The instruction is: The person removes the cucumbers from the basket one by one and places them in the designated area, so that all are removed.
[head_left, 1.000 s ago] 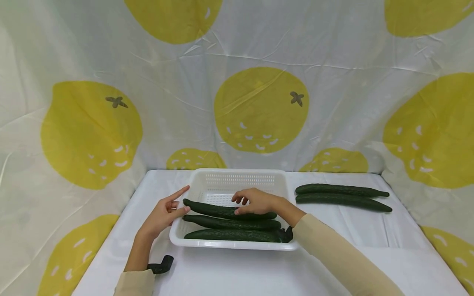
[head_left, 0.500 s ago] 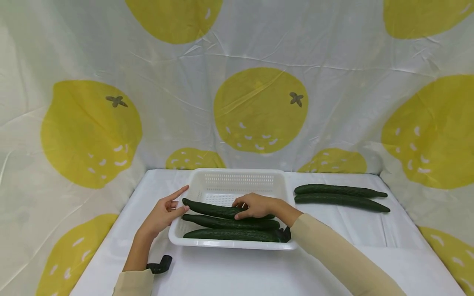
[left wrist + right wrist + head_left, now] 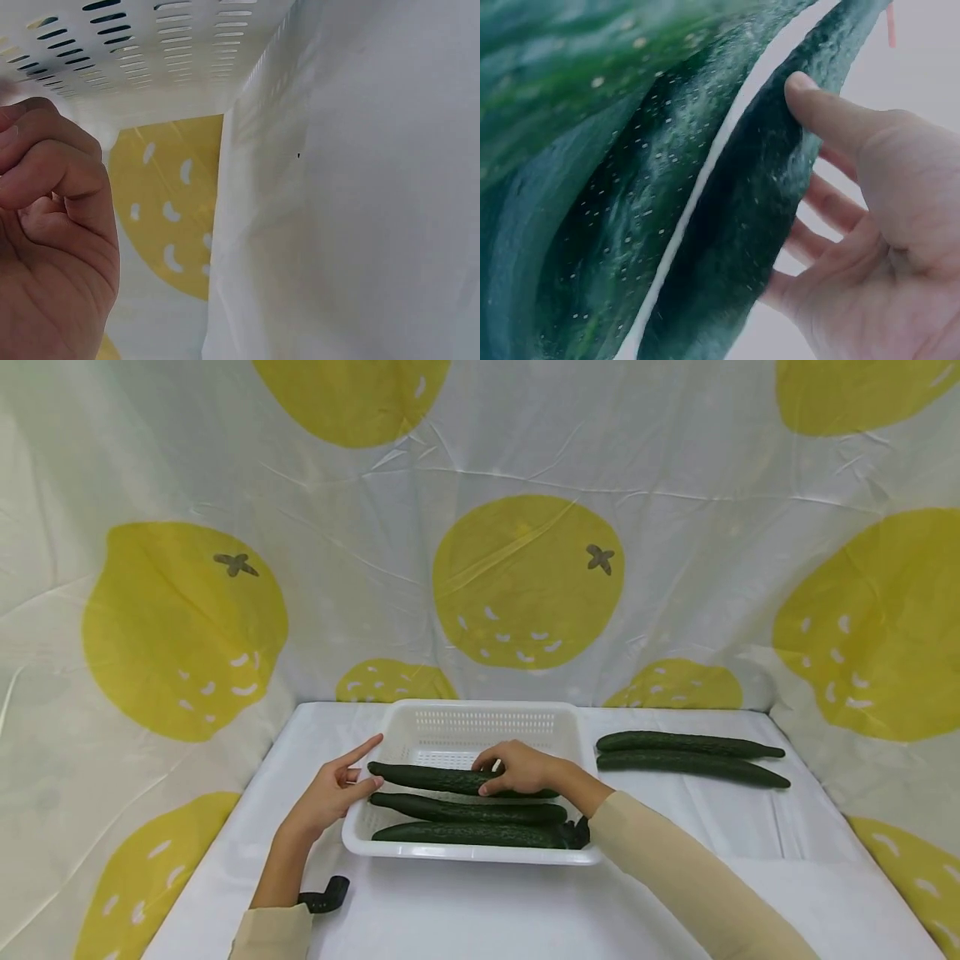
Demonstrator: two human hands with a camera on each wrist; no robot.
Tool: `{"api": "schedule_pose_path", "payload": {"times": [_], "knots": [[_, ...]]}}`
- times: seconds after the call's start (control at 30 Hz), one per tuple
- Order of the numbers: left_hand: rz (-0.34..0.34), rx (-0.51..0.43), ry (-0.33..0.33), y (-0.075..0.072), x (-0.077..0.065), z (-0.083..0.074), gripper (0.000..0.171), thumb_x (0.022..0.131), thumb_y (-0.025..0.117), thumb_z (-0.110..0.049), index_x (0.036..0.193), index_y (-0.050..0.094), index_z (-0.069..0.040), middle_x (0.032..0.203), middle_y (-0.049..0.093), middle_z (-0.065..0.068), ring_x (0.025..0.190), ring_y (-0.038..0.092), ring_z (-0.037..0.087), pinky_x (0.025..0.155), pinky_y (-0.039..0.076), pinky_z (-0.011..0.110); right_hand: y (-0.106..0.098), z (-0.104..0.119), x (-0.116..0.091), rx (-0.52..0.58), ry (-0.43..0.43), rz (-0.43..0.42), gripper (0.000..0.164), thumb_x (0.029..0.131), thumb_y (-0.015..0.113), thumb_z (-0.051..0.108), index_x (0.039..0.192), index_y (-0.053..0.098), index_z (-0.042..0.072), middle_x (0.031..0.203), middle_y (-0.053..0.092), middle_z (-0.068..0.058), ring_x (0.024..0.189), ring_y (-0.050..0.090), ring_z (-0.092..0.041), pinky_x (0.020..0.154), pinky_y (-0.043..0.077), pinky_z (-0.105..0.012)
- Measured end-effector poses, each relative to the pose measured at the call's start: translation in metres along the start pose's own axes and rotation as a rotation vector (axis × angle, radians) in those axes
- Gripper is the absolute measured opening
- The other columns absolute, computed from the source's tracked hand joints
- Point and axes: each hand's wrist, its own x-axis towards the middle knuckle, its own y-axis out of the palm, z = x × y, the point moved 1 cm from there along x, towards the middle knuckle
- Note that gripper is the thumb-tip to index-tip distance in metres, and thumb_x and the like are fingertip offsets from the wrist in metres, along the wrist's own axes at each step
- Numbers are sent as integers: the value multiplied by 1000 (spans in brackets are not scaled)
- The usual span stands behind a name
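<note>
A white plastic basket [image 3: 480, 857] holds several dark green cucumbers lying side by side. My left hand [image 3: 330, 797] holds the basket's left rim, thumb on top and index finger stretched along it. In the left wrist view, the curled fingers of my left hand [image 3: 56, 202] are beside the slotted basket wall [image 3: 176, 37]. My right hand [image 3: 519, 768] grips the rearmost cucumber [image 3: 427, 777] near its right part. The right wrist view shows my right hand's thumb on the near side of that cucumber [image 3: 735, 202], fingers behind it. The middle cucumber [image 3: 472, 811] and front cucumber [image 3: 465, 834] lie nearer me.
Two more cucumbers [image 3: 690, 756] lie together on the white tablecloth [image 3: 465, 910] right of the basket. A black wrist mount [image 3: 327, 895] sticks out at my left wrist. A curtain with a yellow fruit print [image 3: 525, 585] hangs behind and at both sides.
My right hand has lowered its fingers round the rearmost cucumber, which has shifted slightly backward, so a gap now shows before the middle one. My left hand has stayed at the rim.
</note>
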Motion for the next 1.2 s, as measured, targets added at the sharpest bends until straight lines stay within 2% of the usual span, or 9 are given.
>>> {"api": "schedule_pose_path", "payload": {"times": [0.13,0.33,0.47,0.63,0.8,0.97,1.2], "knots": [[-11,-10,-18,-2,-1,1,72,96,73,-18,160,41,-26,60,37,-8,47,30,4,43,32,24,-5,2,-3,-4,-21,-39,42,96,74,27,135,68,15,137,66,-3,123,62,-25,98,53,-39],[-8,-18,-12,-1,0,-1,72,95,74,-16,159,42,-24,59,35,-8,46,27,4,42,30,23,-13,9,-9,-26,-69,-126,40,96,75,26,133,68,13,131,67,-7,121,62,-29,100,52,-43],[-7,-16,-5,1,1,-2,71,95,74,-16,159,42,-21,59,33,-8,45,26,4,42,29,24,-19,13,-14,-57,-66,-170,41,95,75,28,133,68,15,128,68,-5,117,62,-26,98,52,-42],[-7,-22,-7,2,3,0,71,96,73,-15,159,42,-23,58,35,-9,45,27,4,42,30,23,-24,17,-16,-102,-80,-200,40,95,75,29,133,69,16,126,68,-2,112,62,-20,94,52,-39],[-8,-24,-18,1,2,2,72,95,73,-13,159,42,-23,59,37,-9,45,27,4,43,30,23,-28,20,-20,-117,-110,-215,40,96,74,30,133,68,15,128,68,-2,112,62,-20,94,52,-37],[-14,-25,-29,2,1,1,72,95,72,-12,159,42,-24,60,38,-8,46,28,5,44,32,22,-39,25,-31,-96,-133,-239,41,97,73,27,135,67,13,131,66,-4,111,61,-22,94,51,-38],[-17,-45,-39,2,1,0,71,95,72,-11,159,43,-25,62,43,-7,47,31,4,46,35,21,-56,24,-53,-86,-135,-296,41,95,75,25,133,68,13,126,67,-3,105,60,-21,87,52,-36]]}}
